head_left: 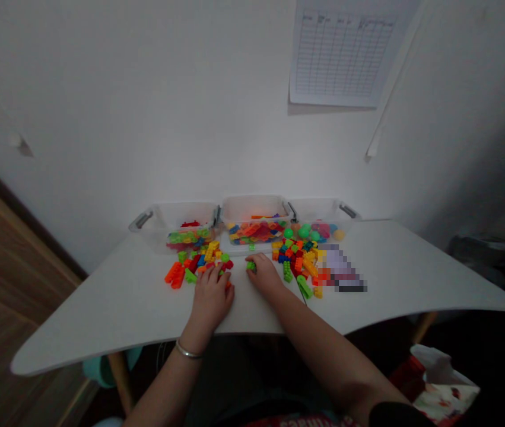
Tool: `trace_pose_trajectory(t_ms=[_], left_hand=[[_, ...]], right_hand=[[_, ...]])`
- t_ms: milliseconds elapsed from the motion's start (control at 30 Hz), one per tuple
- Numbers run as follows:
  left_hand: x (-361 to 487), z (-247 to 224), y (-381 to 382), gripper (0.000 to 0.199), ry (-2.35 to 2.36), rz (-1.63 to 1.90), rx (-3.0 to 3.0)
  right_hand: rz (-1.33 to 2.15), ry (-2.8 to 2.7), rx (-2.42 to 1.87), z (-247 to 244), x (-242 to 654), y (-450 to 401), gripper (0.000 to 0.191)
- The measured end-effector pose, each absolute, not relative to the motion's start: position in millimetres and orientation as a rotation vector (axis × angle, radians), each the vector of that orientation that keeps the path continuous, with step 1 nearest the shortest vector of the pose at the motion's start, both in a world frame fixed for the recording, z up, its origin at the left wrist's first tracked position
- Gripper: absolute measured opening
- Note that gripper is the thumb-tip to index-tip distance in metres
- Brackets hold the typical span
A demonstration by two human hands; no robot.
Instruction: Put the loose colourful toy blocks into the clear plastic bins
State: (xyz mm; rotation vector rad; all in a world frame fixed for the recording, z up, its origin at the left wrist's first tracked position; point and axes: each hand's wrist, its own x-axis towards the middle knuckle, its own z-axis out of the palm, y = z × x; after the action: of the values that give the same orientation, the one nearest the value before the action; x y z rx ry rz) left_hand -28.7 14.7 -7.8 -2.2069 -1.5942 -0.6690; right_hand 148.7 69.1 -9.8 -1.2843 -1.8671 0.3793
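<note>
A white table (101,314) stands against a wall (252,107), with three clear plastic bins (254,207) of colourful toy pieces along its far edge and loose plastic bricks (294,258) heaped in front of them. The right hand (264,276) has its fingers together, pinched on a small green brick (251,266). The left hand (211,298), a silver bangle (189,350) at its wrist, rests slightly spread fingers (219,277) among the bricks.

This looks like a plain room in a home or a small activity room; I can't tell which. A white, curve-edged table (101,308) stands against a bare white wall (190,107) with a printed grid sheet (343,53) stuck on it, above a wooden floor (7,284) and clear plastic bins (254,207) of toy bricks (297,261).
</note>
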Motion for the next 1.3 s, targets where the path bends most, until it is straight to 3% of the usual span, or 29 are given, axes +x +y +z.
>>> trace_pose_trajectory(t_ms=[233, 567, 867, 1100, 1300], left_hand=[[-27.9, -7.5, 14.0, 0.032, -1.6, -0.663, -2.198], [-30.0, -12.0, 16.6, 0.032, -1.609, -0.714, -2.226], [-28.9, -9.6, 14.7, 0.032, -1.626, -0.672, -2.222], [-29.1, -9.8, 14.6, 0.031, -1.612, -0.684, -2.205], [-28.5, -8.5, 14.2, 0.032, -1.613, -0.687, -2.216]], right_hand=[[0.057, -1.579, -1.044, 40.2, 174.5, 83.8, 0.034], [-0.048, -1.695, -1.302, 92.3, 206.6, 126.9, 0.039], [-0.225, -2.046, -1.526, 92.7, 197.5, 119.3, 0.034], [-0.216, -1.901, -1.419, 73.8, 194.7, 112.1, 0.056], [-0.158, -1.785, -1.332, 33.4, 164.4, 77.9, 0.056]])
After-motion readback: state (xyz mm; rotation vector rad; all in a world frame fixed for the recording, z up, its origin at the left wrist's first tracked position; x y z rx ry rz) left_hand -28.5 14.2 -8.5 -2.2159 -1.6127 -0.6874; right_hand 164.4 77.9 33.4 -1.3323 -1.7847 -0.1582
